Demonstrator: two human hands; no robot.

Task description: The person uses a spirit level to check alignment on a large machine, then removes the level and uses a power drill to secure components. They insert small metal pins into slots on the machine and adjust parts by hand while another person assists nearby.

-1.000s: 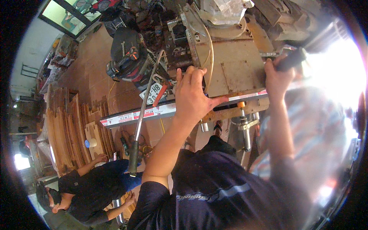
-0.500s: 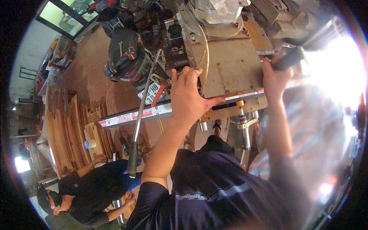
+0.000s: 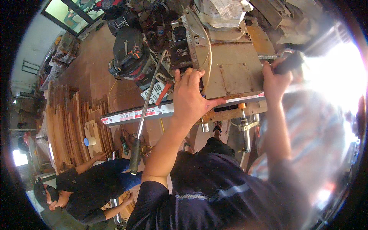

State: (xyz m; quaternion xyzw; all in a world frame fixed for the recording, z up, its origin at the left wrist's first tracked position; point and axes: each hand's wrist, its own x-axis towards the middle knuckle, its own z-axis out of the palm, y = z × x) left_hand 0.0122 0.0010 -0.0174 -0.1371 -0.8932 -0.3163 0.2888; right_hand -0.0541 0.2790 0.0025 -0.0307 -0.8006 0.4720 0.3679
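Note:
Against the near edge of a worn tan machine plate (image 3: 235, 71) lies a long metal profile (image 3: 134, 115) in white film with red print. My left hand (image 3: 190, 96) rests across this profile at the plate's left corner. Its fingers are spread, and the thumb stretches right along the edge. Just right of the plate, my right hand (image 3: 276, 82) is wrapped around a thick black handle (image 3: 290, 63); glare blurs the handle's far end. Below the profile is a metal cylinder (image 3: 245, 134) with an orange tip, fixed to the machine.
A long lever with a dark grip (image 3: 135, 157) slants down left of my arm. Beyond it stands a motorbike (image 3: 128, 50) with a wrench on its seat. Wooden boards (image 3: 69, 134) lean at left, near a co-worker in dark clothes (image 3: 97, 184). Strong glare fills the right.
The view has shifted slightly, so the machine and motorbike appear a little further right. The black handle sits slightly lower in view. My left hand keeps its spread pose on the profile.

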